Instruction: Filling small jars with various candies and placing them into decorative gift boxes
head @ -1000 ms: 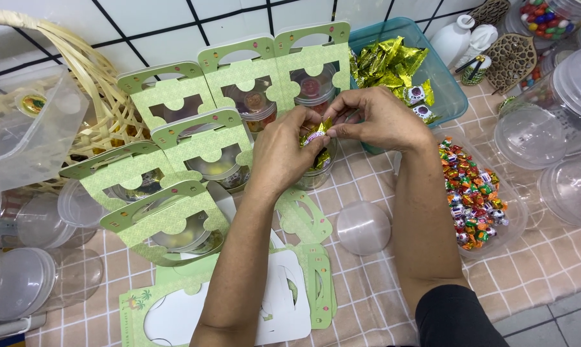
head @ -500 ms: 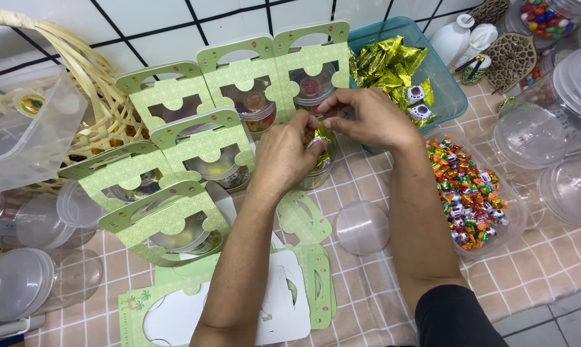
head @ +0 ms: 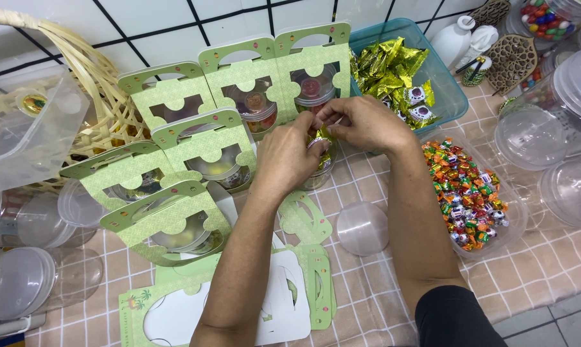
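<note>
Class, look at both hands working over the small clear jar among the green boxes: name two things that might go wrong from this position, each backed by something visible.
1. The left hand and right hand pinch gold-wrapped sweets above the small clear jar; one might slip and miss the narrow opening.
2. The loose clear lid lies beside the right forearm, and the tray of mixed candies sits close by; a careless arm sweep might knock either.

Head view, steeply down, close.

Checked tablecloth (head: 547, 273) under green gift boxes (head: 175, 218), flat card sleeves (head: 175, 315), clear lid (head: 362, 226), candy tray (head: 515, 218).
</note>
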